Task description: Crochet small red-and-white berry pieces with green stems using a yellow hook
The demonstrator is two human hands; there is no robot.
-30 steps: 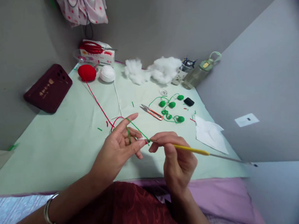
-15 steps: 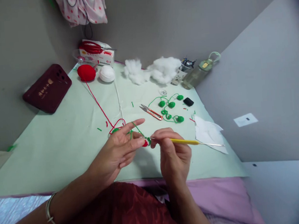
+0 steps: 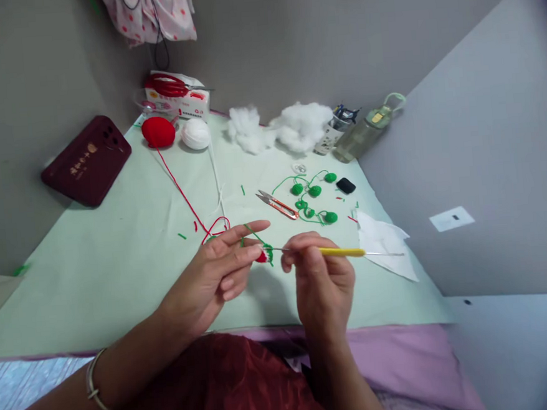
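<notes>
Between thumb and fingers, my left hand pinches a small red, white and green crochet piece. Green yarn runs from the piece over my raised left index finger. My right hand grips a crochet hook with a yellow handle, its thin metal tip reaching the green edge of the piece. Behind my left hand, a bit of green yarn and loops of red yarn lie on the table, partly hidden.
Beyond my hands lie orange snips, several green crochet balls and a black case. Farther back are red yarn, white yarn, stuffing and a bottle. A maroon phone leans at left; white paper lies right.
My right hand and the hook have shifted slightly right, away from my left fingers. More of the hook's metal shaft shows, and the crochet piece is tilted differently.
</notes>
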